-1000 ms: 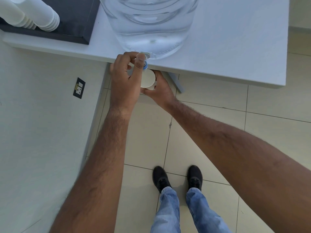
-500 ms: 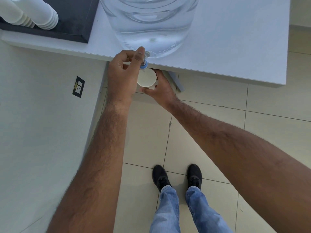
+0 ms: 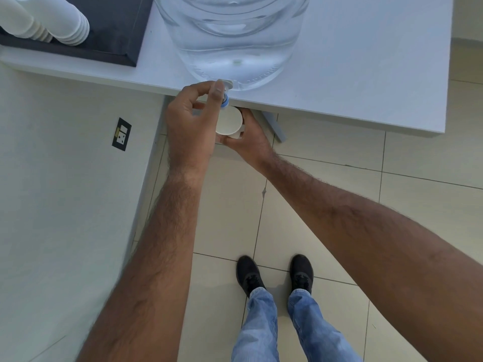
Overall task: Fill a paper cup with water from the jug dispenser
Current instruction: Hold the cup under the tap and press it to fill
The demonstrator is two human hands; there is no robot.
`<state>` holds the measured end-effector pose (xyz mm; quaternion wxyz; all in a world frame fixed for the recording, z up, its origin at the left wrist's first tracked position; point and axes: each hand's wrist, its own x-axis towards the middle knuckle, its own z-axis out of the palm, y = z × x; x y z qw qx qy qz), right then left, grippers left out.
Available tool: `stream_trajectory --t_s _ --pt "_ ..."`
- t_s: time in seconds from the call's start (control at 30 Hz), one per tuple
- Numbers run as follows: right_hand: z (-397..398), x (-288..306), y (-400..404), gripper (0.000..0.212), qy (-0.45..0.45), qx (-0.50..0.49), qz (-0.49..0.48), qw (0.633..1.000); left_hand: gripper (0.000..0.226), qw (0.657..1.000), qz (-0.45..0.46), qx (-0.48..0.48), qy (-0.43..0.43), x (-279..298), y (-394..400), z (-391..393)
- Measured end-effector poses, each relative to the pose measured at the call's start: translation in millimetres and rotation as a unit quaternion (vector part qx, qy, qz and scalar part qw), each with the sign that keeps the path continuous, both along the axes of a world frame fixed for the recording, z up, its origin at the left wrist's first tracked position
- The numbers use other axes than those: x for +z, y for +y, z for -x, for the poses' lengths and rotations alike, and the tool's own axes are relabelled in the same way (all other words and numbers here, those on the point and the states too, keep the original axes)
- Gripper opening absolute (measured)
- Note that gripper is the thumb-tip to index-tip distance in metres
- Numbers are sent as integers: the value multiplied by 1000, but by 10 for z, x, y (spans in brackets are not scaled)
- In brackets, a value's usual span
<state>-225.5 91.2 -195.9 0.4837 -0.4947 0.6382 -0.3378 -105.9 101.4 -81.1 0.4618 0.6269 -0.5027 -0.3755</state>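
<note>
Both bare forearms reach toward twelve o'clock. The left hand (image 3: 190,126) curls, thumb pressed on the tap (image 3: 225,96); the right hand (image 3: 249,137), at its three o'clock, cradles a paper cup (image 3: 229,124) from beneath.

white paper cup (image 3: 229,122), blue tap (image 3: 225,101) — clear jug (image 3: 232,37), white table (image 3: 366,61)

A white table (image 3: 366,61) fills the upper right of the frame. At upper left, stacks of white cups (image 3: 44,19) lie on a dark mat (image 3: 115,30). A wall socket (image 3: 121,134) sits at middle left. Black shoes (image 3: 249,274) and blue jeans (image 3: 258,327) stand on the beige floor tiles (image 3: 326,184) at the bottom centre.
</note>
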Motion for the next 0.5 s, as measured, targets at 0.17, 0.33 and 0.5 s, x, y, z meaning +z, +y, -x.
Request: stream_trajectory --t_s 0.17,0.33,0.5 --pt "28 -2 12 69 -15 -3 4 1000 35 994 64 -42 -82 -244 186 -52" --pt "45 25 0 72 -9 -1 3 1000 38 985 88 -49 -138 -373 162 -139" --pt "78 55 48 72 1 5 14 1000 38 986 81 -52 -139 -365 196 -145"
